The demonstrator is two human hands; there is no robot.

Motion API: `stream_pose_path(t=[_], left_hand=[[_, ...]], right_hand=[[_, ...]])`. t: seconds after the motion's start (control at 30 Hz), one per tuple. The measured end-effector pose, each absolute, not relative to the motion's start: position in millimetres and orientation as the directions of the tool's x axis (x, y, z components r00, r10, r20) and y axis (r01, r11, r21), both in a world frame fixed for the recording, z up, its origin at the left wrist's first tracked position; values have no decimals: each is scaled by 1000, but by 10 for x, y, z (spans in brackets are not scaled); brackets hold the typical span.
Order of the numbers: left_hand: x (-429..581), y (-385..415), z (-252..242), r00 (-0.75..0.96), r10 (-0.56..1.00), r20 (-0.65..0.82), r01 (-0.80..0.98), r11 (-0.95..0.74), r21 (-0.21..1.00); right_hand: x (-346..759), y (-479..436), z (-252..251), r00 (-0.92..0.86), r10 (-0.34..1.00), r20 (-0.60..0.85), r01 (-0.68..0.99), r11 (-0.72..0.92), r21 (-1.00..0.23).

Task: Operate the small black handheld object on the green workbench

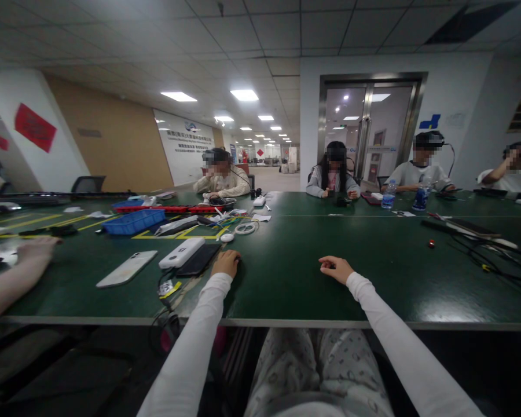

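My left hand [226, 263] rests palm down on the green table [282, 289], its fingers loosely bent and nothing visible in them. Just left of it lies a dark flat phone-like slab [200, 259], and beside that a white power bank [182, 253]. Farther left is a white smartphone [127, 269], its back facing up. My right hand [336, 269] lies on the table to the right, fingers loosely curved, thumb apart and nothing held. Bare green tabletop shows between my two hands.
A blue tray [134, 222], cables and a white cable coil [245, 229] lie ahead on the left. Black cables [490, 255] spread at the right. Co-workers sit across the table near water bottles [388, 196]; another person's arm [17, 278] reaches in from the left.
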State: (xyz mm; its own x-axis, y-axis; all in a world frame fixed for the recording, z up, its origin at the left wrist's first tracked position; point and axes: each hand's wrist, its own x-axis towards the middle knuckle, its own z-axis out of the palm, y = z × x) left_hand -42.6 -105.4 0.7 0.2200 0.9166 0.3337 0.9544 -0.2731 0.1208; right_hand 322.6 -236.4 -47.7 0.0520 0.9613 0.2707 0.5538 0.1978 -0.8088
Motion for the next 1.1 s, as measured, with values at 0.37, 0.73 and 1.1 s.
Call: stream_pose_path(t=[0.37,0.73,1.1], left_hand=[[-468,-1015,-34,293,892,344,936,-342,89],[-334,-1060,-51,267,897,353,931,-335,147],[954,-1477,-235,481,800,357,737,-590,329]], right_hand=[[3264,-2304,-548,22,958,287,575,222,-788],[3272,-2271,-593,16,955,297,573,235,-785],[3230,-2288,-540,15,955,297,588,232,-775]])
